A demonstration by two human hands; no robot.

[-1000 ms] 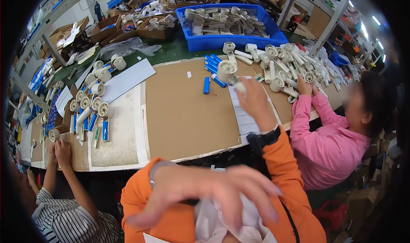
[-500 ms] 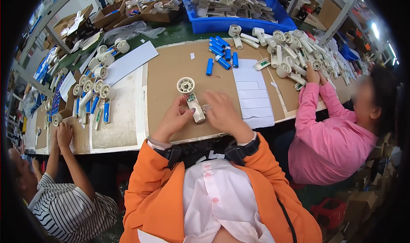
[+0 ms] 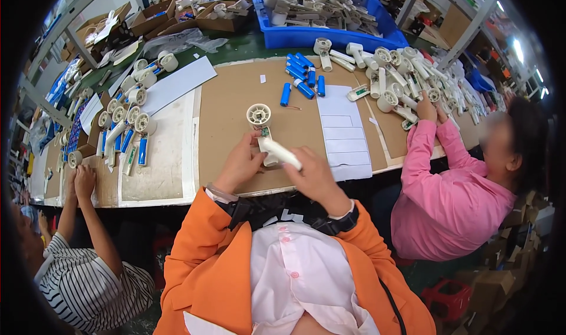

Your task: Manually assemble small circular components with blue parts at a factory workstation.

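In front of me, a cream-white handheld fan body point(image 3: 259, 116) has a round spoked head facing up and an opened handle pointing toward me. A bit of green circuit board shows where head and handle meet. My left hand point(image 3: 237, 165) is closed around the handle from its left side. Closed on one end of a long white handle cover point(image 3: 280, 153), my right hand point(image 3: 317, 180) has it slanting across the opened handle and hiding part of it. Whether cover and handle touch, I cannot tell. Several blue cylindrical batteries point(image 3: 303, 87) lie beyond on the brown board.
A lined paper sheet point(image 3: 346, 137) lies at my right. Beyond it is a heap of fan bodies point(image 3: 407, 70), where a pink-sleeved person point(image 3: 451, 187) works. A blue bin point(image 3: 330, 37) stands at the back. Left are fans with batteries point(image 3: 127, 123) and a striped-shirt person point(image 3: 97, 276).
My right hand, blurred beside the handle before, now has a white handle cover over it. My left hand still grips the fan body. The view has shifted slightly.
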